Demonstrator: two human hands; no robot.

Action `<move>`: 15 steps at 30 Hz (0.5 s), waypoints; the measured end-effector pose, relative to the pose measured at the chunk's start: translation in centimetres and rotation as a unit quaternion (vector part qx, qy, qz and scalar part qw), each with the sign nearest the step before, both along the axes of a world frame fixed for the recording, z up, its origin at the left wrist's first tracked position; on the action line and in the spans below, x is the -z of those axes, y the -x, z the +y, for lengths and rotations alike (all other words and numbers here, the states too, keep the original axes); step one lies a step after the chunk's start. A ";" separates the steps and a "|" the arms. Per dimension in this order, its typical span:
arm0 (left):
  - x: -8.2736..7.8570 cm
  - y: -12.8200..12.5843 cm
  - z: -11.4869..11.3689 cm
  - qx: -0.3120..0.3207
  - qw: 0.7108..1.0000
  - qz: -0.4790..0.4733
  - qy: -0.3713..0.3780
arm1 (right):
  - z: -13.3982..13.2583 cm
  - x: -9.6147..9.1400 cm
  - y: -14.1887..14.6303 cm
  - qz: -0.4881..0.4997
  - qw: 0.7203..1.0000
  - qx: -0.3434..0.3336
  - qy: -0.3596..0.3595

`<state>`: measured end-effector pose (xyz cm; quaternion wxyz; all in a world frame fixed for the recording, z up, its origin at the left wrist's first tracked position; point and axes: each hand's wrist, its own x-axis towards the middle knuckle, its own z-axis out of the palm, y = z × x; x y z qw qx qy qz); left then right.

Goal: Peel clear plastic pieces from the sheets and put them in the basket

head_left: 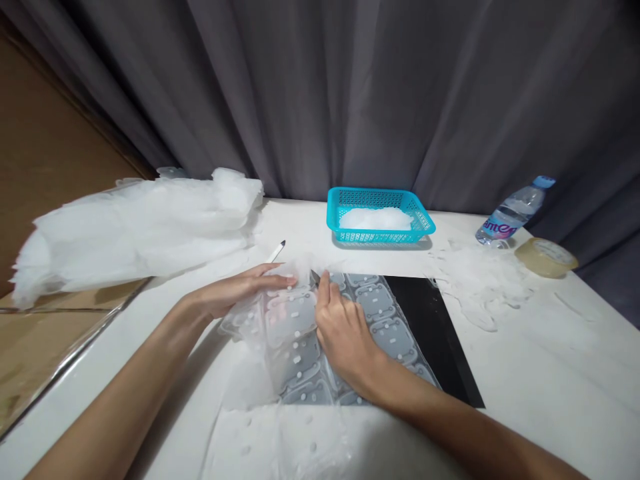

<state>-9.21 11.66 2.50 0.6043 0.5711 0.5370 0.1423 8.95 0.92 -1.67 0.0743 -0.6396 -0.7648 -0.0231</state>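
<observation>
A clear, molded plastic sheet (295,323) with rows of rounded rectangular shapes lies partly over a black mat (425,320) and overhangs its near edge. My left hand (240,288) grips the sheet's far left part, thumb on top and the other fingers mostly hidden. My right hand (345,327) is closed over the middle of the sheet. From its fingertips pokes the dark tip of a thin tool (315,277), its kind mostly hidden by the fingers. Crumpled clear film (297,268) bunches up between both hands at the far edge.
At the left a big stack of whitish plastic sheets (145,223) lies near cardboard (65,333). Behind my hands are a white pen (277,251) and a blue basket (381,235) holding white pieces. Plastic scraps (480,280), a water bottle (513,213) and a tape roll (546,257) are right.
</observation>
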 end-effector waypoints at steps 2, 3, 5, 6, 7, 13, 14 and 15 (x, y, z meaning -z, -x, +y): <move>0.2 0.2 0.1 -0.008 1.000 0.010 -0.010 | 0.0 0.1 0.0 0.002 1.000 -0.003 -0.007; 0.2 0.2 0.1 -0.013 1.000 0.011 -0.010 | 0.0 0.1 0.0 0.004 1.000 -0.004 -0.010; 0.3 0.1 0.2 -0.021 1.000 0.007 -0.001 | 0.0 0.1 0.0 0.009 1.000 -0.007 -0.012; 0.2 0.1 0.2 -0.024 1.000 0.003 0.004 | 0.0 0.1 0.0 0.012 1.000 -0.008 -0.011; 0.2 0.0 0.2 -0.026 1.000 -0.001 0.008 | 0.0 0.1 0.0 0.013 1.000 -0.009 -0.009; 0.3 -0.1 0.2 -0.048 0.999 -0.006 -0.017 | 0.3 -0.1 0.0 0.015 1.000 -0.019 0.000; 0.4 0.0 0.2 -0.051 0.998 -0.001 -0.026 | 0.3 -0.1 0.0 0.017 1.000 -0.019 0.003; 0.6 0.1 0.3 -0.052 0.998 0.003 -0.036 | 0.3 -0.1 -0.1 0.020 1.000 -0.020 0.006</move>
